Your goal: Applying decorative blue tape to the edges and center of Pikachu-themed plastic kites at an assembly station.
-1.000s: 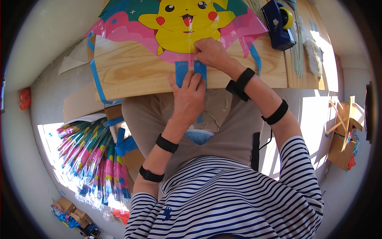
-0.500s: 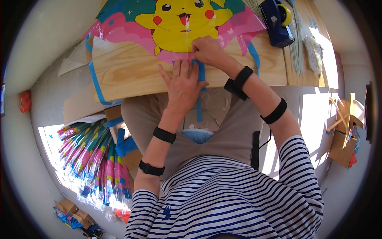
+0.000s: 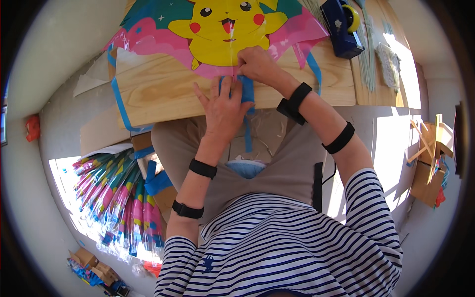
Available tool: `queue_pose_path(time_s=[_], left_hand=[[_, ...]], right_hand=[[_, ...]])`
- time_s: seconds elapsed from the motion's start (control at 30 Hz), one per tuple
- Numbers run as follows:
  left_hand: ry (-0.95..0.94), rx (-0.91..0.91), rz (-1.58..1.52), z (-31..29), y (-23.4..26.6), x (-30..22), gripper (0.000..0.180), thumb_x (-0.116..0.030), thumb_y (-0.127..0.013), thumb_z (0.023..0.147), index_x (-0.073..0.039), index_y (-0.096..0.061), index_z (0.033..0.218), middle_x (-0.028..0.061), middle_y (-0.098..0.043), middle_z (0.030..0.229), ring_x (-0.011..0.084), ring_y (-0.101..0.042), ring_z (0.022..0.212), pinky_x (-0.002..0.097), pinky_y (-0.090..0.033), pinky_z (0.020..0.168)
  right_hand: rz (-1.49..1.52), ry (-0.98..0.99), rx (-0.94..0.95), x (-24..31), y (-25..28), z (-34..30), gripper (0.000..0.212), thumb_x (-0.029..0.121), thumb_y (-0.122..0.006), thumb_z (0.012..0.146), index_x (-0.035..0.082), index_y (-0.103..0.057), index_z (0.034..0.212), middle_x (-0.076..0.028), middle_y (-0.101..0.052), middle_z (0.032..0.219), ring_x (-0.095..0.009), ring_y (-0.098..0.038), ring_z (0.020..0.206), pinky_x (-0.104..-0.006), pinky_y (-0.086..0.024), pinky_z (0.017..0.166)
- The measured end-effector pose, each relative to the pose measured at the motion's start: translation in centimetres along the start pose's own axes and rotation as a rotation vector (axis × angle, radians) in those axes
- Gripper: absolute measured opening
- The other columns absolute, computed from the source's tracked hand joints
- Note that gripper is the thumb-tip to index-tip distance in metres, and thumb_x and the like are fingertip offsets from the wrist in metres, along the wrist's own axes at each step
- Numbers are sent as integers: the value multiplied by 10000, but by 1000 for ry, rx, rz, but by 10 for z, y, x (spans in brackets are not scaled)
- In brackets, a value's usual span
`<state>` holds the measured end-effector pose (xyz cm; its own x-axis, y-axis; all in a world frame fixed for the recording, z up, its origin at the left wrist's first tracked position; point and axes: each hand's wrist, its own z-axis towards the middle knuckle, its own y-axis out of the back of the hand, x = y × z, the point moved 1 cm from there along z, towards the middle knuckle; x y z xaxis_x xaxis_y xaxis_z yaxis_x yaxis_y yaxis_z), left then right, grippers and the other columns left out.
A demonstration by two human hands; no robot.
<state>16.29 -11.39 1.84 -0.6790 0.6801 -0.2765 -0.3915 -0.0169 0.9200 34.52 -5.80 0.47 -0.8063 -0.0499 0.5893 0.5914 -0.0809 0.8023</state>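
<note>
A thin kite sheet with a yellow cartoon figure on pink and teal lies across the wooden table. Its lower edge reaches my hands. My left hand lies over blue ribbon at the table's front edge, fingers spread and fingertips at the kite's bottom; it grips nothing. My right hand is closed in a pinch at the bottom middle of the kite, just right of my left fingertips. What is between its fingers is hidden. Blue ribbon shows beneath and beside the left hand and hangs off the table edge.
At the upper right stands a dark blue tape dispenser with a yellow roll. Beside it lie thin pale rods and a clear plastic pack. Many folded, wrapped kites are piled at left. Cardboard boxes stand at right.
My left hand has slid slightly left and down, its fingers a little more bent, showing more blue ribbon beside it. My right hand stays pinched at nearly the same spot.
</note>
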Motion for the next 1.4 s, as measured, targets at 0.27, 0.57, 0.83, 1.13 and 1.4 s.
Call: queue_pose_path(time_s=[0.27, 0.57, 0.83, 1.13, 1.4], left_hand=[[-14, 28, 13, -1, 5, -1, 604, -402, -777, 772, -83, -612, 1257, 72, -537, 1289, 302, -435, 1315, 743, -109, 1095], [-73, 20, 0, 2, -10, -8, 612, -393, -756, 795, -51, -608, 1280, 63, -539, 1346, 273, -456, 1320, 748, -136, 1089], [-60, 8, 35, -2, -13, -10, 602, -406, -736, 819, -54, -600, 1289, 63, -508, 1382, 286, -426, 1343, 753, -136, 1088], [-81, -2, 36, -11, -13, -14, 550, -311, -767, 798, -61, -601, 1259, 56, -521, 1333, 264, -462, 1301, 749, -143, 1090], [-76, 38, 88, -17, -7, -17, 539, -306, -771, 792, -73, -609, 1250, 51, -540, 1292, 247, -476, 1277, 727, -163, 1095]], right_hand=[[13, 20, -29, -3, -2, -1, 161, 119, -741, 659, 2, -673, 745, -196, -676, 771, -385, -657, 757, -451, -511, 659], [14, -5, -23, -3, -3, 0, 155, 121, -733, 663, 5, -670, 745, -187, -679, 773, -375, -656, 757, -440, -511, 656], [59, -28, 22, -3, 1, 1, 196, 143, -778, 635, 10, -671, 730, -172, -681, 750, -344, -669, 736, -422, -513, 644], [86, -156, -111, -4, -8, 1, 184, 128, -779, 638, 0, -668, 713, -162, -682, 732, -328, -675, 699, -403, -527, 633], [323, -385, -391, -12, 77, -25, 212, 190, -753, 783, 9, -695, 876, -135, -702, 835, -268, -689, 783, -385, -534, 685]])
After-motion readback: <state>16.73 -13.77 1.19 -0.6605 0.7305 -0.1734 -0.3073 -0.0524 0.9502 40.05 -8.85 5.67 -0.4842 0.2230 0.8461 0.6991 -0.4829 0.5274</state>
